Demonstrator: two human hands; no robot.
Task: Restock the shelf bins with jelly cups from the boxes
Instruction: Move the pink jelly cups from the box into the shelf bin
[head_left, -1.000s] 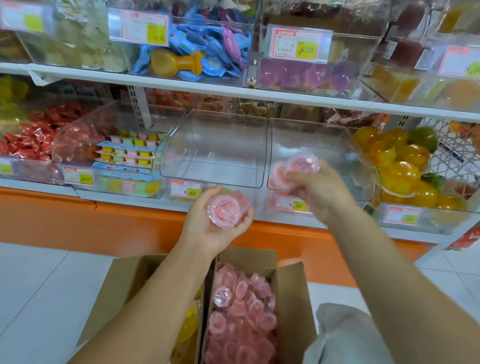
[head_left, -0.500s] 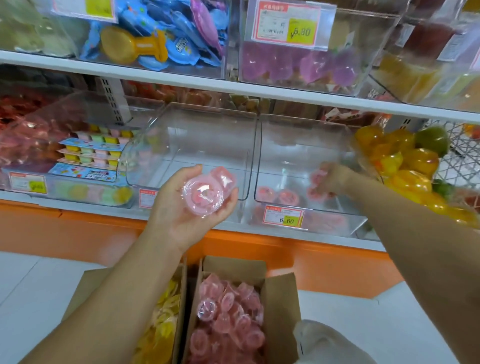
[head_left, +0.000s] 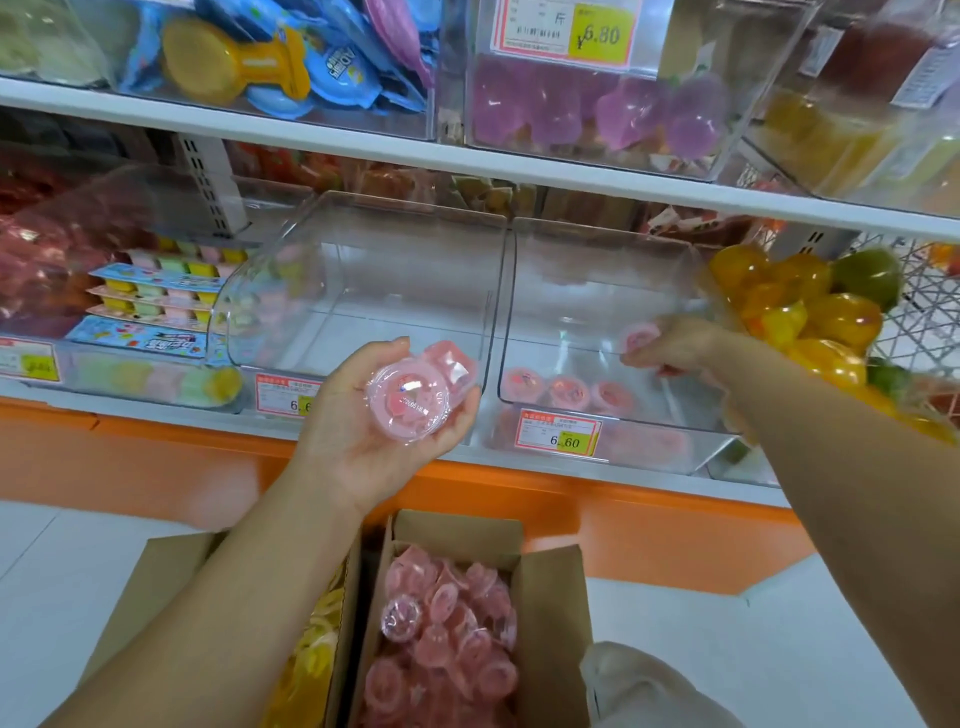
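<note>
My left hand (head_left: 384, 415) is held palm up in front of the shelf and grips two pink jelly cups (head_left: 415, 392). My right hand (head_left: 675, 345) reaches inside the right clear bin (head_left: 613, 275) and holds a pink jelly cup (head_left: 640, 335) above the bin floor. Three pink cups (head_left: 566, 389) lie at the front of that bin. The clear bin (head_left: 363, 275) to its left has nothing in it. Below, an open cardboard box (head_left: 556, 582) is full of pink jelly cups (head_left: 447, 639).
A second cardboard box (head_left: 156, 577) with yellow jelly cups (head_left: 311, 654) stands to the left of the pink one. Neighbouring bins hold orange and green jellies (head_left: 800, 306) on the right and pastel multipacks (head_left: 156, 296) on the left. Above, a white shelf board (head_left: 519, 166) carries more bins.
My right hand went from the bin's front opening deeper into the right bin with its cups. My left hand rose with its two cups toward the shelf. The camera moved closer.
</note>
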